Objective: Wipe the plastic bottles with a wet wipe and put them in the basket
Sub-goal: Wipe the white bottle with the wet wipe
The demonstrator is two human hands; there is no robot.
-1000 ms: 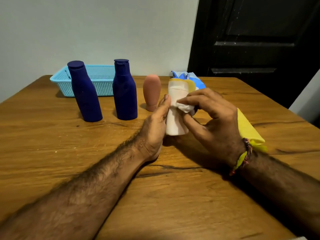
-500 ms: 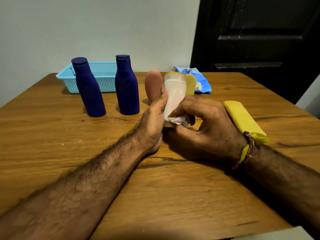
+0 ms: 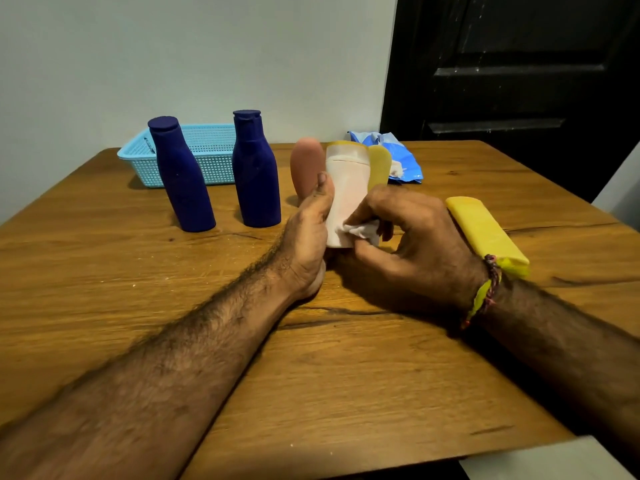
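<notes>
A white bottle (image 3: 346,188) with a yellowish top stands upright at the table's middle. My left hand (image 3: 308,233) grips its left side. My right hand (image 3: 412,244) presses a crumpled white wet wipe (image 3: 362,231) against the bottle's lower right. Two dark blue bottles (image 3: 181,174) (image 3: 256,171) stand upright to the left. A pink bottle (image 3: 306,168) and a yellow bottle (image 3: 379,166) stand behind the white one, partly hidden. Another yellow bottle (image 3: 485,233) lies on its side at the right. The light blue basket (image 3: 211,143) sits at the back left.
A blue wet-wipe pack (image 3: 394,157) lies at the back of the wooden table (image 3: 138,289). A pale wall is behind the table and a dark door stands at the back right. The table's front edge is near my right forearm.
My right hand slid the wipe from the bottle's upper part down to its lower part. The left hand kept its hold on the bottle.
</notes>
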